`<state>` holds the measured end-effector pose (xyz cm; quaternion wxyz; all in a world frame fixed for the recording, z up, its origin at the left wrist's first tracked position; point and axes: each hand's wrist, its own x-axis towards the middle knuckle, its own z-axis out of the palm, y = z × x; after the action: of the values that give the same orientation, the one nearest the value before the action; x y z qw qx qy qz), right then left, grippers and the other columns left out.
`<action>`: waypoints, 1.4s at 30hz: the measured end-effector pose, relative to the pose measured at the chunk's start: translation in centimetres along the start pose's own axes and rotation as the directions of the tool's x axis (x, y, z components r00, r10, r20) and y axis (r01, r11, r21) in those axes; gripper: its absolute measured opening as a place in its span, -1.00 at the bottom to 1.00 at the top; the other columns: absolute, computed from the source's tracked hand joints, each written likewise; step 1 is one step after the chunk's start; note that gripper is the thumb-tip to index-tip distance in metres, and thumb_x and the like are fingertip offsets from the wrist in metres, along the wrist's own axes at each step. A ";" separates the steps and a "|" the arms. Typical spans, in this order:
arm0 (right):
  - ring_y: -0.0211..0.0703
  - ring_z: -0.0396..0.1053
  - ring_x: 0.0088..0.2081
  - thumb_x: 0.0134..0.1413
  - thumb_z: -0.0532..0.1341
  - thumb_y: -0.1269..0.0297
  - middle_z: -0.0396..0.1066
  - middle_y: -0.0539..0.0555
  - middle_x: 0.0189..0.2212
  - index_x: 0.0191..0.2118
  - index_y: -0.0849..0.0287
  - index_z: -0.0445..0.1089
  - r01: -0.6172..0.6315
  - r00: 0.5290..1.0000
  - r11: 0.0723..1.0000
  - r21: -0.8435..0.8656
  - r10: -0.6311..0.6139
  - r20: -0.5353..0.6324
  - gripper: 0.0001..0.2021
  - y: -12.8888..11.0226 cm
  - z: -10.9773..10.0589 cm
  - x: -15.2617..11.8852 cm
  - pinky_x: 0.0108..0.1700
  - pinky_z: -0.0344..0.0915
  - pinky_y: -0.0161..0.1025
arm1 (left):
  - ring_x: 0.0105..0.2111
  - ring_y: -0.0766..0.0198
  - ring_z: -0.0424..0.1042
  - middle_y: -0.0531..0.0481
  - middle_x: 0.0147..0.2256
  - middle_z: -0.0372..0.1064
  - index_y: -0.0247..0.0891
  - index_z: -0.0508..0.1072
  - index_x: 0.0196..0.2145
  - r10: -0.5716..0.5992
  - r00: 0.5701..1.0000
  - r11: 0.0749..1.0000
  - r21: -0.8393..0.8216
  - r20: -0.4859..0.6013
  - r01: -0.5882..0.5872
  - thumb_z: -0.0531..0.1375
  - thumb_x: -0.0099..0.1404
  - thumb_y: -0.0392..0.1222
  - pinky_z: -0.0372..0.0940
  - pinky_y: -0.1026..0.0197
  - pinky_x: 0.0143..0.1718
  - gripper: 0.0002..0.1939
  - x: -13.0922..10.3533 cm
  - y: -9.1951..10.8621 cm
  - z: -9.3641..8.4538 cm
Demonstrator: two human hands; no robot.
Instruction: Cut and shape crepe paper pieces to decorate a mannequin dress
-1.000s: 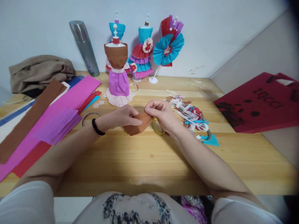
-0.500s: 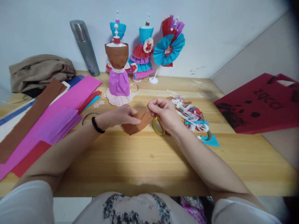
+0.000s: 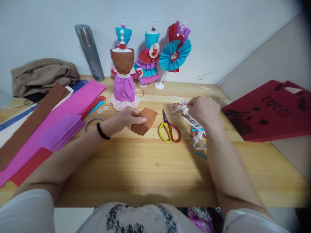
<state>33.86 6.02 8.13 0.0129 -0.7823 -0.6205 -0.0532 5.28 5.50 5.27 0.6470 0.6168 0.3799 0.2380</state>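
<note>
Between the thumb and fingers of my left hand (image 3: 128, 120) is a folded piece of brown crepe paper (image 3: 147, 122), held just above the table. My right hand (image 3: 205, 110) hovers over a heap of paper scraps (image 3: 186, 111), its fingers curled closed and mostly hidden behind the back of the hand. Whether it pinches a scrap does not show. Scissors (image 3: 167, 124) with one yellow and one red handle lie on the table between my hands, blades pointing away. A small dress form (image 3: 123, 77) in a brown top and purple skirt stands behind my left hand.
Further dress forms (image 3: 150, 58) and one with a big blue paper flower (image 3: 175, 53) stand by the wall. At left lie crepe paper sheets (image 3: 80, 94), a brown cloth (image 3: 45, 74) and a leaning flask (image 3: 91, 53). A red bag (image 3: 272, 113) is at right.
My right hand has left the brown paper and moved right to the scraps, uncovering the scissors. My left hand still holds the brown paper, which is now turned more face-on.
</note>
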 end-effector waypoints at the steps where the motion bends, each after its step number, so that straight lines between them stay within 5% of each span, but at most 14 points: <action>1: 0.25 0.49 -0.17 0.18 0.17 0.31 0.52 0.49 -0.25 -0.25 0.35 0.58 -0.027 1.000 0.999 -0.016 0.027 0.013 -0.74 -0.1 0.0 0.0 -0.28 0.22 -0.06 | -0.59 0.40 0.26 0.02 -0.60 0.38 -0.36 0.54 -0.51 0.009 1.000 1.000 -0.015 -0.017 -0.009 0.36 0.06 0.01 0.06 0.32 -0.54 -0.68 0.1 -0.1 0.0; 4: 0.21 0.47 -0.21 0.18 0.21 0.09 0.51 0.44 -0.30 -0.34 0.31 0.56 -0.027 0.999 0.998 0.059 0.028 -0.020 -0.65 -0.5 0.0 -0.1 -0.28 0.22 -0.07 | -0.59 0.40 0.30 -0.01 -0.57 0.42 -0.37 0.55 -0.50 0.027 0.997 0.998 -0.049 -0.068 -0.031 0.38 0.06 0.01 0.07 0.33 -0.55 -0.67 0.2 -0.3 0.1; 7: 0.02 0.39 -0.33 0.15 0.21 0.23 0.48 0.29 -0.38 -0.46 0.22 0.48 0.099 0.980 0.969 0.226 -0.055 -0.190 -0.77 -1.0 0.0 -0.2 -0.33 0.15 -0.13 | -0.57 0.37 0.35 -0.04 -0.55 0.45 -0.39 0.55 -0.51 0.020 0.994 0.993 -0.111 -0.107 -0.032 0.39 0.05 0.01 0.13 0.33 -0.55 -0.66 0.2 -0.2 0.4; 9: -0.12 0.27 -0.47 0.13 0.22 0.16 0.35 0.12 -0.58 -0.60 0.16 0.34 0.169 0.971 0.897 0.410 -0.081 -0.224 -0.68 -1.6 0.2 -0.7 -0.39 0.10 -0.17 | -0.55 0.35 0.39 -0.05 -0.54 0.47 -0.39 0.55 -0.50 0.023 0.992 0.987 -0.158 -0.121 -0.042 0.41 0.04 0.01 0.20 0.32 -0.52 -0.66 0.3 -0.2 0.6; 11: -0.21 0.17 -0.54 0.09 0.22 -0.01 0.21 0.01 -0.67 -0.63 0.14 0.27 0.234 0.972 0.708 0.666 -0.178 -0.152 -0.59 -2.8 0.3 -1.6 -0.45 0.08 -0.21 | -0.51 0.32 0.43 -0.07 -0.50 0.50 -0.40 0.56 -0.47 0.039 0.990 0.977 -0.203 -0.139 -0.067 0.43 0.02 0.00 0.27 0.31 -0.47 -0.65 0.4 -0.4 0.7; 14: -0.24 0.25 -0.50 -0.03 0.28 -0.08 0.41 0.03 -0.44 -0.38 0.16 0.43 0.169 0.899 0.258 0.951 -0.436 -0.042 -0.64 -5.3 0.7 -3.5 -0.46 0.18 -0.25 | -0.45 0.29 0.47 -0.08 -0.45 0.54 -0.39 0.58 -0.41 0.054 0.985 0.966 -0.243 -0.163 -0.093 0.43 0.02 0.01 0.32 0.29 -0.41 -0.64 0.5 -0.8 1.0; 17: -0.30 0.21 -0.54 -0.14 0.38 0.01 0.35 -0.03 -0.51 -0.40 0.16 0.41 0.021 0.875 0.062 0.998 -0.484 0.011 -0.68 -7.5 1.3 -5.0 -0.51 0.11 -0.31 | -0.43 0.30 0.47 -0.06 -0.43 0.55 -0.38 0.59 -0.40 0.059 0.981 0.961 -0.255 -0.183 -0.106 0.43 0.04 0.00 0.32 0.29 -0.38 -0.66 0.5 -1.0 1.1; 21: -0.41 0.07 -0.65 -0.22 0.42 0.06 0.30 -0.08 -0.63 -0.55 0.16 0.33 -0.089 0.912 0.030 0.996 -0.400 0.094 -0.67 -8.1 1.9 -5.0 -0.59 -0.01 -0.34 | -0.41 0.29 0.49 -0.09 -0.37 0.57 -0.38 0.60 -0.35 0.046 0.986 0.967 -0.242 -0.161 -0.085 0.42 0.05 -0.02 0.33 0.27 -0.34 -0.66 0.5 -0.9 1.2; 27: -0.41 0.09 -0.67 -0.27 0.41 0.12 0.27 -0.11 -0.68 -0.57 0.15 0.32 -0.051 0.946 0.002 0.999 -0.320 0.049 -0.71 -7.5 2.5 -4.0 -0.61 -0.04 -0.35 | -0.35 0.23 0.52 -0.10 -0.33 0.58 -0.37 0.59 -0.30 0.079 0.981 0.967 -0.224 -0.178 -0.118 0.40 0.04 -0.07 0.37 0.21 -0.27 -0.67 0.4 -0.1 1.2; 35: -0.39 0.11 -0.64 -0.19 0.40 0.09 0.21 -0.11 -0.68 -0.56 0.13 0.26 0.015 0.948 0.016 1.000 -0.317 -0.009 -0.68 -7.3 2.2 -4.2 -0.57 -0.01 -0.35 | -0.22 0.13 0.51 -0.04 -0.35 0.55 -0.33 0.56 -0.40 0.236 0.952 0.967 0.139 -0.193 -0.212 0.32 0.13 -0.09 0.38 0.11 -0.13 -0.78 0.6 0.0 0.7; 42: -0.38 0.16 -0.65 -0.16 0.39 0.03 0.25 -0.11 -0.66 -0.49 0.14 0.28 -0.067 0.946 -0.050 0.996 -0.320 0.048 -0.65 -7.1 2.1 -4.3 -0.57 0.01 -0.36 | -0.05 0.01 0.50 -0.22 -0.04 0.52 -0.37 0.51 0.00 0.207 0.978 0.977 -0.048 -0.018 -0.207 0.37 0.16 -0.02 0.38 -0.01 -0.01 -0.48 0.1 0.4 1.2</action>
<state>26.10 3.72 5.31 0.4821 -0.4689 -0.5324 0.5140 6.35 4.94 5.58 0.6312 0.6354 0.3117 0.3172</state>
